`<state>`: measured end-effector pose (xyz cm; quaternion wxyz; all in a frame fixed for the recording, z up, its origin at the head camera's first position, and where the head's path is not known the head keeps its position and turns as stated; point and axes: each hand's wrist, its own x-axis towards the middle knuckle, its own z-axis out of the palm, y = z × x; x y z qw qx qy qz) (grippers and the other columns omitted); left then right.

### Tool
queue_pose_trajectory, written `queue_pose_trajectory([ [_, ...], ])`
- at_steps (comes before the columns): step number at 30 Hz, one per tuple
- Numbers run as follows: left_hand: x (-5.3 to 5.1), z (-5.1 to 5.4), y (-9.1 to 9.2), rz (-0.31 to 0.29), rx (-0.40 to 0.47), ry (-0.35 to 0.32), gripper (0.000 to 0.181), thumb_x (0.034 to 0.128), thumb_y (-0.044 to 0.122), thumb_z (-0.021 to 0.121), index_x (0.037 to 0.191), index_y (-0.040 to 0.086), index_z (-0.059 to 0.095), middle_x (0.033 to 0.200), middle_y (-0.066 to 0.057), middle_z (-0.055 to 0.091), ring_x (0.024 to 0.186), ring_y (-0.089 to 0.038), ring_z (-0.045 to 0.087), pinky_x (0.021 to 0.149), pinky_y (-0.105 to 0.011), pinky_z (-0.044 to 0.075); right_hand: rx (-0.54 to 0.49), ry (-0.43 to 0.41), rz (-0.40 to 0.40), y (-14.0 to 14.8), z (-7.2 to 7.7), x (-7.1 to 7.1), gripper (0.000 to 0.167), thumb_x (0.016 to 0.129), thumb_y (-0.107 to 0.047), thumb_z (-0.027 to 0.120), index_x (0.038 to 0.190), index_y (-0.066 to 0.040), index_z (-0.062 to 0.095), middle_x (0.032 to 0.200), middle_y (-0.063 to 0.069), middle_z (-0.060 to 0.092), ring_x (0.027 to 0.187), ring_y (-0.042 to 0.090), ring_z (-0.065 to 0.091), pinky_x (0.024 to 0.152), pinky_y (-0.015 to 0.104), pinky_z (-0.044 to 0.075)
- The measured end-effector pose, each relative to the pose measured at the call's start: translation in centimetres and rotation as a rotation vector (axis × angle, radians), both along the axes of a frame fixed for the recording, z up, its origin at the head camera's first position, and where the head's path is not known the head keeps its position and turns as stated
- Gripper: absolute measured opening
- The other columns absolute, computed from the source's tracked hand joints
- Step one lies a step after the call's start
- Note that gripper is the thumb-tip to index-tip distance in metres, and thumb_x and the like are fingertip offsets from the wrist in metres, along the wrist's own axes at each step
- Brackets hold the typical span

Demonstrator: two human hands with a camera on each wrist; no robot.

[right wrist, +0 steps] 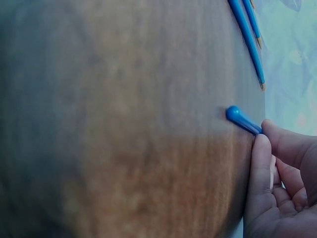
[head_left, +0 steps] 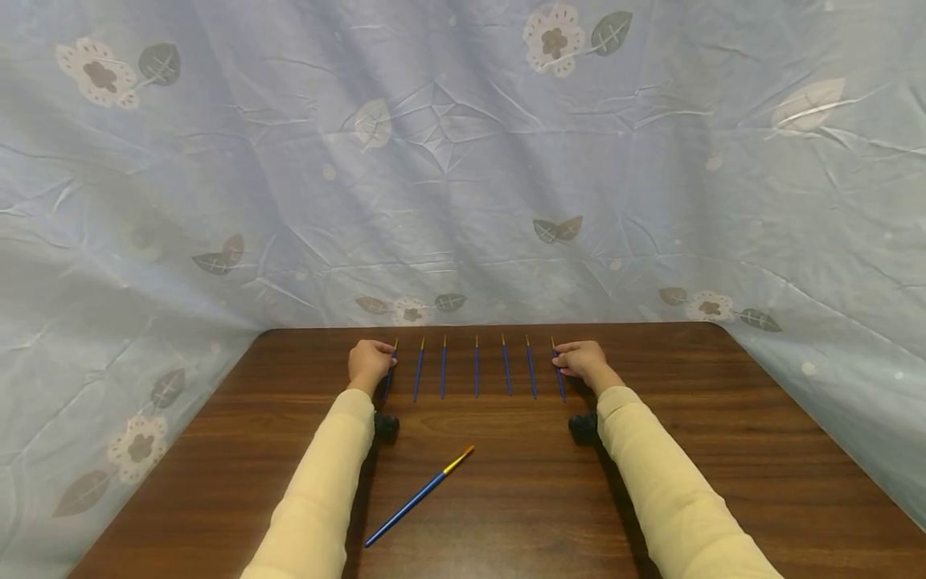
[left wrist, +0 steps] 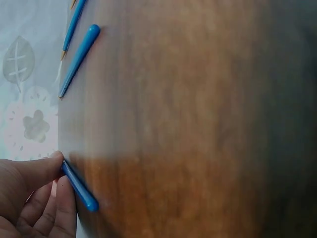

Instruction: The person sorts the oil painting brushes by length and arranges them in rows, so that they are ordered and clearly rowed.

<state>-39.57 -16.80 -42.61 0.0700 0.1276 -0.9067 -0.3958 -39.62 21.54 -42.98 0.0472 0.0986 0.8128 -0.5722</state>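
Observation:
Seven thin blue paintbrushes with gold ferrules stand in a row along the table's far edge, bristles pointing away. My left hand (head_left: 370,362) pinches the leftmost paintbrush (head_left: 389,379) between thumb and fingers; the left wrist view shows its blue handle end (left wrist: 81,188) poking out past the fingertips. At the row's other end, my right hand (head_left: 583,360) pinches the rightmost paintbrush (head_left: 560,381), whose rounded handle end (right wrist: 240,118) appears in the right wrist view. Between the hands lie the other brushes, among them a middle paintbrush (head_left: 477,370). Nearer me, a larger-looking paintbrush (head_left: 415,503) lies diagonally.
The brown wooden table (head_left: 492,426) has rounded far corners. A pale floral curtain (head_left: 448,201) hangs behind it and along both sides. Dark wrist-worn devices (head_left: 583,428) show beneath both yellow sleeves (head_left: 665,482).

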Motion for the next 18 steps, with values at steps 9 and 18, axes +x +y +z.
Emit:
queue_pose_trajectory([
  [9, -0.3, -0.15, -0.13, -0.018, 0.001, -0.012, 0.023, 0.0857, 0.009, 0.075, 0.108, 0.004, 0.074, 0.111, -0.015, 0.069, 0.078, -0.022, 0.069, 0.065, -0.03, 0.057, 0.0, 0.001, -0.008, 0.03, -0.04, 0.08, 0.036, 0.091, 0.003, 0.064, 0.126, 0.007, 0.059, 0.123, 0.024, 0.059, 0.09, 0.019, 0.064, 0.073, 0.024, 0.058],
  [18, -0.42, -0.13, -0.36, -0.044, 0.005, -0.006, 0.025, 0.0859, 0.009, 0.075, 0.11, 0.003, 0.073, 0.112, -0.017, 0.068, 0.076, -0.022, 0.068, 0.064, -0.029, 0.057, -0.003, 0.002, -0.001, -0.09, 0.11, 0.12, 0.036, 0.091, 0.004, 0.063, 0.127, 0.007, 0.059, 0.124, 0.024, 0.059, 0.092, 0.02, 0.064, 0.074, 0.024, 0.057],
])
